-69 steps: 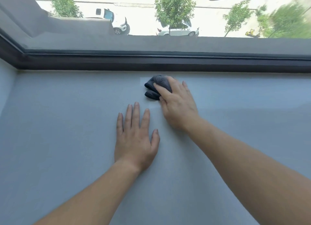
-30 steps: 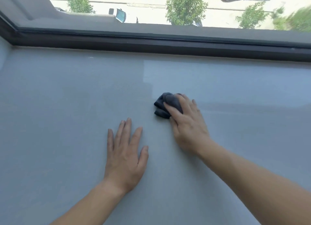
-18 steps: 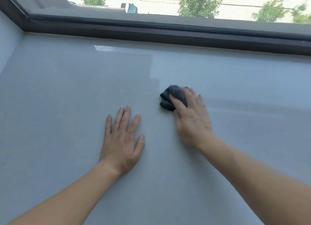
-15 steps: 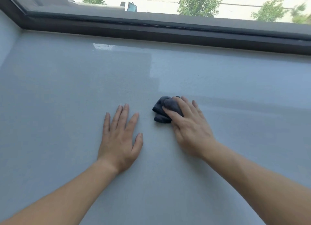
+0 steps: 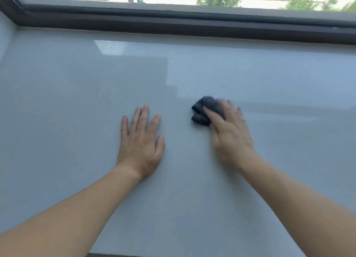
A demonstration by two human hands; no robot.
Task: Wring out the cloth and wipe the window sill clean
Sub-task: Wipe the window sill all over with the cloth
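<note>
Wiping step; wringing prob. done. R hand point(image 5: 229, 133) presses fairly straight fingers on the bunched cloth point(image 5: 201, 113), mid sill point(image 5: 77, 87). L hand point(image 5: 140, 143) lies flat beside it, holding nothing. Next: sweep cloth over unwiped parts w/ even pressure.

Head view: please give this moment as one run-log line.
left hand flat on sill | right hand presses cloth on sill | phase: wiping

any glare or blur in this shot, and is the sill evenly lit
Head view: a bright glare patch sits on the window sill near the window frame; the sill's left part is darker than its right; the right hand and the cloth are slightly blurred; the trees at top right are smeared.
</note>
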